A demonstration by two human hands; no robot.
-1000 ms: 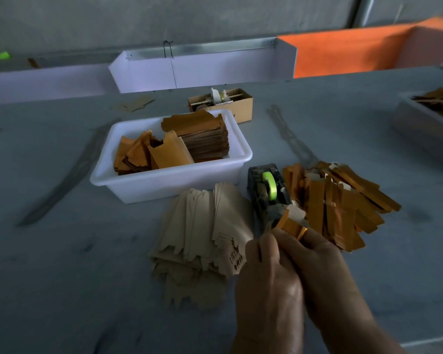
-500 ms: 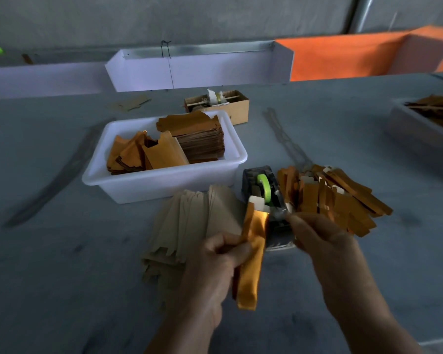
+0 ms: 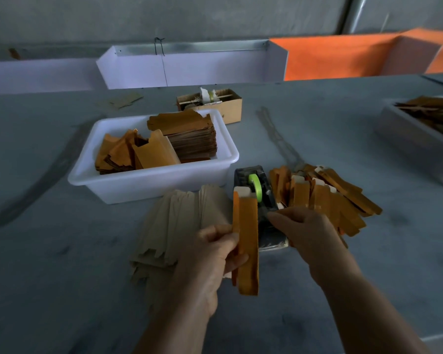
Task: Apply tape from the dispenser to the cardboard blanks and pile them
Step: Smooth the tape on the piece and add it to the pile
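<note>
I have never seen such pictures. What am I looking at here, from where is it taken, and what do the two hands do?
No machine here: a person works with bare hands, filmed by a camera on their head that looks down at a grey table. The left hand holds a folded orange blank upright in its grip. The right hand reaches to the front of the tape dispenser, which carries a green roll; whether it already pinches tape I cannot tell. Beside the dispenser lie a pale flat stack on the left and an orange pile on the right. Behind stands a white tub with more blanks.
</note>
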